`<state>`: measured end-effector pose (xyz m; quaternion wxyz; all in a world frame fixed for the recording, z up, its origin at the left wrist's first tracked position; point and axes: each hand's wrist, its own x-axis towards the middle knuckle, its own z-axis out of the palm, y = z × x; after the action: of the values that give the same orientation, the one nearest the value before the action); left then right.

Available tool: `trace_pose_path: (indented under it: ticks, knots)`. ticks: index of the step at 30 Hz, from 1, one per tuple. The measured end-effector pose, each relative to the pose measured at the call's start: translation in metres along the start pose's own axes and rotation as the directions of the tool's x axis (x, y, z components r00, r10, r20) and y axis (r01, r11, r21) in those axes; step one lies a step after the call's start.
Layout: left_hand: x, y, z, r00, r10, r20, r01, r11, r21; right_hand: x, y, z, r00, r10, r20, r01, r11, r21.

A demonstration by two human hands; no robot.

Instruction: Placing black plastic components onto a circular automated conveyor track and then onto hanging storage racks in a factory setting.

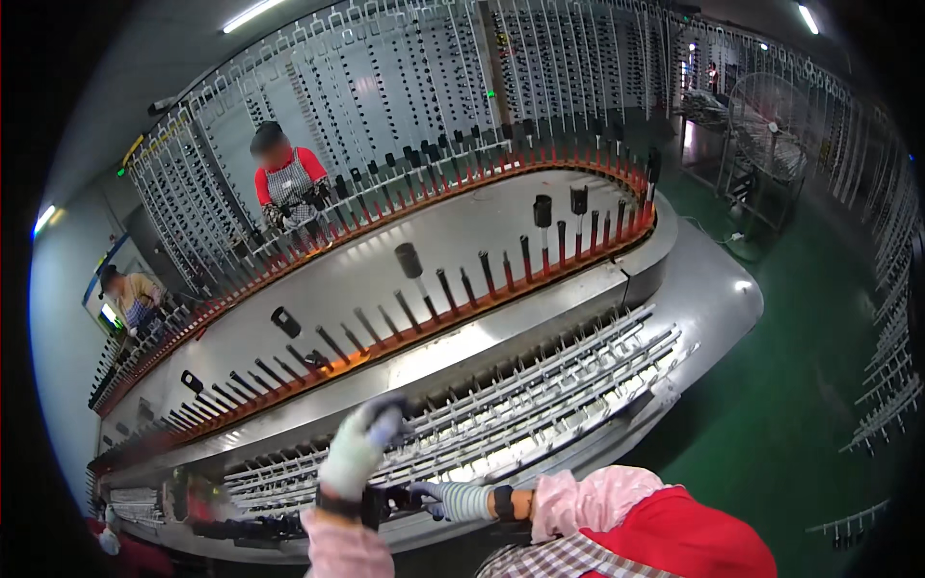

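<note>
My left hand, in a pale glove with a dark band at the wrist, is raised over the near side of the metal racks. Its fingers are smeared by motion, so what they hold, if anything, does not show. Lower and to the right, my right hand wears a striped glove. Its fingers close at the edge of a dark cluster below my left wrist; the exact kind of these black pieces is hidden. Behind the racks runs a looping conveyor carrying upright dark rods on orange-red holders.
A smooth metal deck fills the conveyor's loop. Across it stands a person in red; another person works farther left. Hanging racks of small dark parts line the back. A large fan stands on the green floor.
</note>
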<state>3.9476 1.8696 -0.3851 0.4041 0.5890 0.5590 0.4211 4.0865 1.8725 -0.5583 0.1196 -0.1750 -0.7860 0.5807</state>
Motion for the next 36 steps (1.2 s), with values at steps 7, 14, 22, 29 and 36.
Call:
trace_pose_path:
  ticks: [7, 14, 22, 29, 36]
  knots:
    - [0.254, -0.135, 0.009, 0.872, -0.170, -0.460, 0.107, 0.981, -0.162, -0.043, 0.075, -0.235, 0.786, -0.056, -0.616, 0.141, 0.986, 0.090]
    - [0.344, -0.176, -0.032, 0.490, -0.083, -0.868, -0.090, 0.985, -0.145, -0.062, 0.129, -0.426, 0.557, -0.106, -0.823, 0.016, 0.993, -0.117]
    - [0.260, -0.101, 0.010, 0.646, 0.002, -0.764, -0.170, 0.975, -0.141, 0.044, 0.115, -0.478, 0.614, 0.001, -0.789, -0.029, 0.999, -0.021]
    - [0.160, -0.070, 0.039, 0.630, -0.018, -0.777, -0.119, 0.986, -0.120, 0.021, 0.078, -0.507, 0.440, -0.274, -0.855, 0.368, 0.924, -0.107]
    - [0.127, -0.045, 0.092, 0.565, -0.116, -0.817, 0.041, 0.993, -0.112, -0.103, 0.205, -0.637, -0.091, -0.011, -0.996, 0.332, 0.943, -0.041]
